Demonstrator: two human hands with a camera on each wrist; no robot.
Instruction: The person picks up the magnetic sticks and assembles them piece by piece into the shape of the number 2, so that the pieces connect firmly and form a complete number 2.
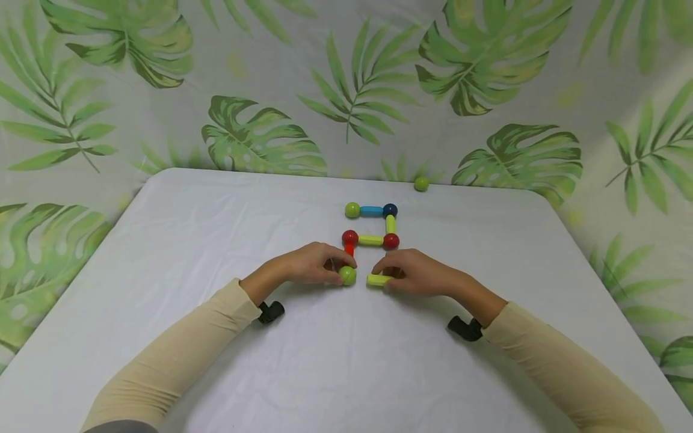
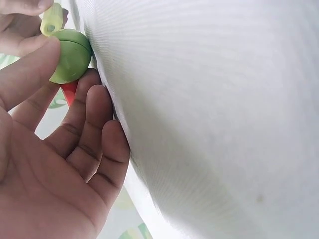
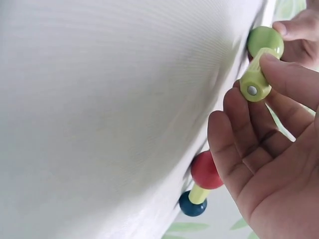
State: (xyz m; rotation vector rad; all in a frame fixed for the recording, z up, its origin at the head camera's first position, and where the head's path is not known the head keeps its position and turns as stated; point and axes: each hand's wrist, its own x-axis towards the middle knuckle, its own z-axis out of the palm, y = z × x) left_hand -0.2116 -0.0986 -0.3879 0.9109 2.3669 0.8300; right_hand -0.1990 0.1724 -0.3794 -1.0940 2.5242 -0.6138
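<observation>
My left hand point(image 1: 316, 263) pinches a green ball point(image 1: 348, 276) between thumb and fingers, low over the white cloth. A red rod point(image 1: 349, 249) runs from this ball back to a red ball point(image 1: 350, 238). Just to the right, my right hand point(image 1: 419, 273) holds a yellow-green rod point(image 1: 378, 280) between thumb and fingertips, pointing at the green ball with a small gap in the head view. A round metal tip shows on the rod's near end point(image 3: 252, 90) in the right wrist view.
Behind the hands, a yellow-green rod point(image 1: 370, 240) leads to a second red ball point(image 1: 391, 241), then another rod point(image 1: 390, 224), a dark blue ball point(image 1: 390, 210), a blue rod point(image 1: 371, 211) and a green ball point(image 1: 352, 210). A separate green ball point(image 1: 421, 184) lies at the back edge.
</observation>
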